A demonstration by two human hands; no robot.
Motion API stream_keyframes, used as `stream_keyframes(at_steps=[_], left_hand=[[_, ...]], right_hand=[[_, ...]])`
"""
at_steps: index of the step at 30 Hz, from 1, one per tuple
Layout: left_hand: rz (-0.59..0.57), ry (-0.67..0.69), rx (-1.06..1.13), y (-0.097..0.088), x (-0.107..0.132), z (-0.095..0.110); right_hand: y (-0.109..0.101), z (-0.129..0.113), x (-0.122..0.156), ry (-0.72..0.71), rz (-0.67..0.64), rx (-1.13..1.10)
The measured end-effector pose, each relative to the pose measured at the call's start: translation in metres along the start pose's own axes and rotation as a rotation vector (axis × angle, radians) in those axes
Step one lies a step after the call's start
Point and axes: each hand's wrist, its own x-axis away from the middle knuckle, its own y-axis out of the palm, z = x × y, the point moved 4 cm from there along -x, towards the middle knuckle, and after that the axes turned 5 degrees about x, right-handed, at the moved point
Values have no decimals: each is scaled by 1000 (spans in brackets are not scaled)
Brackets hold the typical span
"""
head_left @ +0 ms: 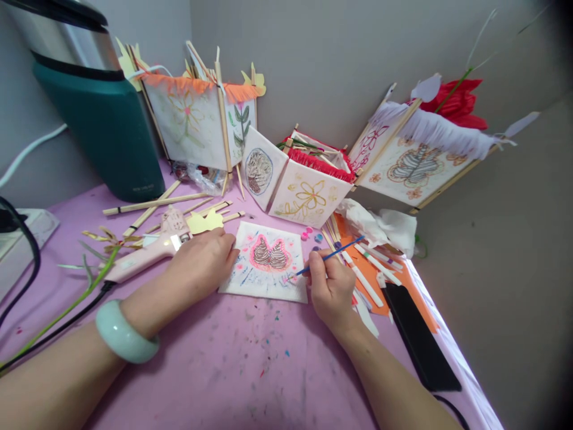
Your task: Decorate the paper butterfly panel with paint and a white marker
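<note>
A small white painted square (267,260) with a pink and brown motif lies on the pink table (250,370). My left hand (203,263) rests knuckles-down on its left edge, fingers curled, pinning it; a pale green bangle (123,334) sits on that wrist. My right hand (330,286) pinches a thin blue paintbrush (333,255), whose tip touches the square's lower right part.
Three paper-and-stick lanterns stand behind: an orange-fringed lantern (201,116), a red-fringed lantern (304,182), a white-fringed lantern (416,158). A pink glue gun (150,251), loose sticks (152,204), a teal appliance (96,113), a black phone (418,340) and orange paper (403,280) lie around.
</note>
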Motion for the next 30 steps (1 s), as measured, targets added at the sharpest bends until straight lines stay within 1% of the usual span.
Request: stream_keyframes(at_steps=[6,12,19,30], left_hand=[[4,-7,0,0,0,-1],[4,-4,-1,0,1,0],[-3,-12,-1,0,1,1],[0,-6,-13,0,0,0]], right_hand=[[1,-3,0,3,-10,-16],[2,-3,0,-29,-3,-9],[1,1,-1,8,9,17],[4,-1,-2,-42,6,33]])
